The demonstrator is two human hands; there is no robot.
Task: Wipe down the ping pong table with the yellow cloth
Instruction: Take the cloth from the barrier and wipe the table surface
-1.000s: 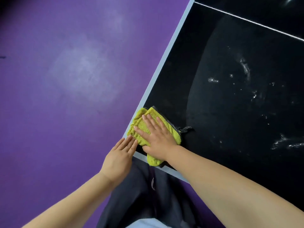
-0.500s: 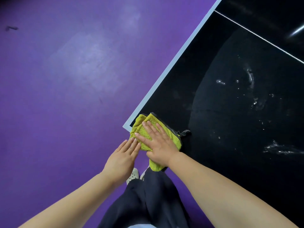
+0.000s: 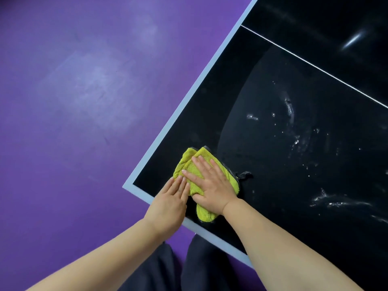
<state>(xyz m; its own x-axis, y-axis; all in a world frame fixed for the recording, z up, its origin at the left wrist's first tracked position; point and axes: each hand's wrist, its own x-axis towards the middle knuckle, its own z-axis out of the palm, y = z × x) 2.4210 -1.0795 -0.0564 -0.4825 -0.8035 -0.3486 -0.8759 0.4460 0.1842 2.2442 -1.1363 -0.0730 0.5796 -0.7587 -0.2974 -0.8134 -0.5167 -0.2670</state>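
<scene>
The yellow cloth (image 3: 190,164), folded and grey underneath, lies on the black ping pong table (image 3: 294,185) close to its near left corner. My right hand (image 3: 212,183) presses flat on the cloth with fingers spread. My left hand (image 3: 171,201) rests flat on the table beside it, fingertips touching the cloth's left edge. A wet arc and streaks of water droplets (image 3: 294,131) shine on the surface to the right of the cloth.
The table's pale blue border (image 3: 189,97) runs along the left side and meets the near edge at a corner (image 3: 128,186). A thin white centre line (image 3: 315,68) crosses the far part. Purple floor (image 3: 84,101) lies left; my dark trousers (image 3: 168,267) show below.
The cloth and both hands have slid from the very corner edge inward onto the black surface, to the right. The table corner is now uncovered.
</scene>
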